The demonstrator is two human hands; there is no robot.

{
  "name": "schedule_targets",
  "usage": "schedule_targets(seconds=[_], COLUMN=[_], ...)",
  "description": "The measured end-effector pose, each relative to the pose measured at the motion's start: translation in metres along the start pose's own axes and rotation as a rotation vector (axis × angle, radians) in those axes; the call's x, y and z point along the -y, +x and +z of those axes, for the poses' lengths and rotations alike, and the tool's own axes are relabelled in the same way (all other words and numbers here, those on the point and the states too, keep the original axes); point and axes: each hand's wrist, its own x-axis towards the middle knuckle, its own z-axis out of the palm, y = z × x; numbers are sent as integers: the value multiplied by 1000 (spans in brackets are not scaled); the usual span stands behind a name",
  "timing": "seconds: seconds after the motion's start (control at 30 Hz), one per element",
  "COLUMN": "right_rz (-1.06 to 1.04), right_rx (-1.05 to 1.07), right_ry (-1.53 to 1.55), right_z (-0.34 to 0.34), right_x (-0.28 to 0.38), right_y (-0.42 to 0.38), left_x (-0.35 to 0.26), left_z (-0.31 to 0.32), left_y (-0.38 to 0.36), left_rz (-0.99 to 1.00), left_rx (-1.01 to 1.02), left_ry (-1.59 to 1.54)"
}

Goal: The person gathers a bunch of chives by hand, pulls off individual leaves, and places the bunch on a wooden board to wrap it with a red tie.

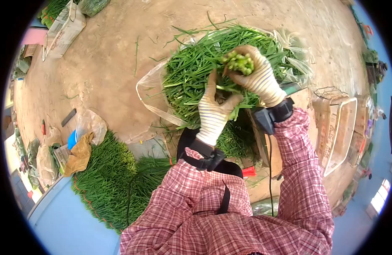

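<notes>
Right hand (260, 80): fingers clamped round green stalk bundle (239, 63). Left hand (213, 114): fingers apart at chive-like greens pile (189, 70). Slack grip could shed stalks; tangled leaves might snag.

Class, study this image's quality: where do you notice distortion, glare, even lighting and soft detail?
Head view throughout: fisheye distortion, the blue wall curving at right; glare on the window-like patch at lower right; the floor mostly evenly lit; the gloved left hand and right hand fairly sharp; fine detail softer near the picture's edges.
</notes>
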Motion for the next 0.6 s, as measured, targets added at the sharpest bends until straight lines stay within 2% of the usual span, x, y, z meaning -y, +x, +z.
schedule_targets(seconds=[0.07, 0.13, 0.17, 0.23, 0.27, 0.33, 0.37, 0.43, 0.47, 0.53, 0.57, 0.6], right_rz=[-109, 32, 36, 69, 95, 3, 3, -545, -215, -158, -350, -610], right_rx=[-37, -45, -85, -131, -139, -43, -48, -255, -320, -257, -344, -146], right_ry=[-126, 20, 123, 245, 269, 216, 211, 588, 344, -367, -40, 465], right_z=[11, 8, -1, -32, -50, -102, -106, -111, -134, -142, -149, -154], right_x=[-9, -9, -5, 6, 15, 65, 77, 96, 98, 116, 121, 141], right_y=[-2, -4, -3, -5, -9, -7, -8, -11, -23, -23, -21, -5], left_x=[7, 25, 47, 75, 89, 115, 116, 98, 83, 66, 62, 65], left_z=[1, -14, -29, -60, -76, -94, -98, -101, -102, -113, -119, -129], left_y=[0, 9, 14, 23, 25, 27, 26, 22, 20, 16, 24, 26], left_rz=[-245, -184, -218, -413, -486, -465, -476, -456, -511, -518, -485, -462], left_rx=[-150, -263, -348, -502, -486, -420, -395, -319, -309, -220, -220, -249], left_ry=[-133, -105, -220, -337, -301, -283, -322, -362, -287, -30, 87, 196])
